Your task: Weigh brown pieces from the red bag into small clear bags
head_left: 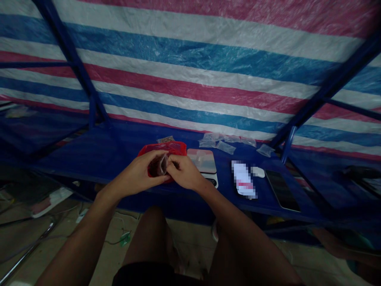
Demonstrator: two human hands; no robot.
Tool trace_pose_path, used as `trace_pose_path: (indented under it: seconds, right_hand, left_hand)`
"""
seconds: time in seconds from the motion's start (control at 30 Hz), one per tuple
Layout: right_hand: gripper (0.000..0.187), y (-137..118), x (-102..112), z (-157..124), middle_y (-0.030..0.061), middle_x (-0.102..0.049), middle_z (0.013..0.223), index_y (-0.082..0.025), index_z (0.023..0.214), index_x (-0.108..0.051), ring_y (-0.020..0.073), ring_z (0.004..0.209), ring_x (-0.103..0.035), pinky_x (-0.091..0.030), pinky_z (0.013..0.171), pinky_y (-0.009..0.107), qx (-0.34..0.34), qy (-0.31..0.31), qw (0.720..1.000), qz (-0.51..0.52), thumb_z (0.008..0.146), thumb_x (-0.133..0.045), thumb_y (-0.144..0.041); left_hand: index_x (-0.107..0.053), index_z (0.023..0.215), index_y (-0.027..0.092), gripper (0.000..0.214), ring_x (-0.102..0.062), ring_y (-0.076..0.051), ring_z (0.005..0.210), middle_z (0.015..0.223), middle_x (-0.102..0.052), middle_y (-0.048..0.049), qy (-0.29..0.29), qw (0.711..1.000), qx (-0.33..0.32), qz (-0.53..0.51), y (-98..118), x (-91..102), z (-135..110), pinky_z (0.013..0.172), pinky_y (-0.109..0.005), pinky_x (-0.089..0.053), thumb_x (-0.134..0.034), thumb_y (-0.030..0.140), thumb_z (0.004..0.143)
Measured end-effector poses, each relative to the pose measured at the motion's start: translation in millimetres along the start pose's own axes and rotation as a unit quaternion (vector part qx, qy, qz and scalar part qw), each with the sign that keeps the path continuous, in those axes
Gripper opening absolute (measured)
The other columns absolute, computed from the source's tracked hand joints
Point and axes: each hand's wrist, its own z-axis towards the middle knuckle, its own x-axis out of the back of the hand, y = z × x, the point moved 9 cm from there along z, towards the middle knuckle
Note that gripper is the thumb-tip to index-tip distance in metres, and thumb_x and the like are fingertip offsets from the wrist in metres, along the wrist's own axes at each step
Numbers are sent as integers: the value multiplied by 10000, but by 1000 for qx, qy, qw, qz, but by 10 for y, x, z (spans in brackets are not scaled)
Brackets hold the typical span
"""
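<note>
My left hand [142, 174] and my right hand [185, 171] meet over the front of a blue table [113, 153]. Both pinch a small clear plastic bag [160, 165] with something dark inside, the left hand curled round its side and the right fingers at its top edge. Just behind the hands lies a red plastic bag [171, 148]. A small white scale [205, 163] stands right beside my right hand.
Several empty small clear bags [226, 142] lie at the back of the table. To the right lie a white packet [244, 179], a white mouse [258, 172] and a dark phone [282, 190]. A striped tarp [190, 71] hangs behind blue frame bars [71, 55]. Cables lie on the floor at left.
</note>
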Motion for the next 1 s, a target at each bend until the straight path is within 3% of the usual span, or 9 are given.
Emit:
trace_pose_path:
  seconds: [0.13, 0.3, 0.53, 0.73, 0.83, 1.0]
  right_hand:
    - [260, 43, 81, 2, -35, -543, 646, -209, 664, -543, 121, 601, -475, -304, 575, 257, -20, 23, 999, -22, 921, -530, -248]
    - [313, 121, 78, 6, -12, -616, 689, -202, 720, -621, 126, 627, -527, -331, 572, 251, -47, 31, 998, -13, 964, -585, -396]
    - [206, 204, 58, 73, -20, -647, 672, -186, 707, -655, 120, 595, -549, -368, 557, 239, -62, 31, 996, 63, 880, -544, -206]
    - [254, 249, 177, 97, -12, -635, 625, -189, 736, -671, 146, 595, -571, -392, 564, 254, -69, 56, 995, 38, 938, -528, -243]
    - [242, 296, 224, 94, 23, -731, 748, -185, 846, -724, 170, 671, -646, -457, 629, 271, -66, 73, 995, 22, 948, -505, -198]
    - [250, 257, 299, 29, 83, -812, 1000, -213, 1072, -779, 239, 873, -724, -502, 785, 329, -63, 65, 983, -158, 926, -578, -181]
  left_hand:
    - [-677, 1253, 224, 487, -702, -292, 1157, 1263, -743, -84, 30, 999, -9, 32, -38, 67, 7, 1018, -398, -552, -756, 492, 855]
    - [-683, 1221, 229, 430, -704, -293, 1124, 1237, -743, -90, 11, 996, -27, 78, -54, 22, 18, 991, -398, -550, -722, 493, 883]
    - [-625, 1336, 193, 591, -663, -332, 1232, 1368, -687, -151, 30, 996, -24, 82, -99, -35, 101, 1073, -460, -519, -723, 523, 855]
    - [-631, 1380, 191, 598, -706, -321, 1178, 1316, -735, -140, -15, 991, -20, 131, -116, -8, 334, 1049, -419, -522, -661, 539, 894]
    - [-685, 1325, 217, 513, -734, -303, 1097, 1241, -771, -114, -53, 983, -39, 169, -86, 44, 457, 976, -372, -535, -622, 521, 916]
    - [-764, 1141, 286, 371, -756, -294, 932, 1060, -812, -66, -125, 955, -7, 268, -199, 72, 590, 826, -343, -531, -685, 452, 818]
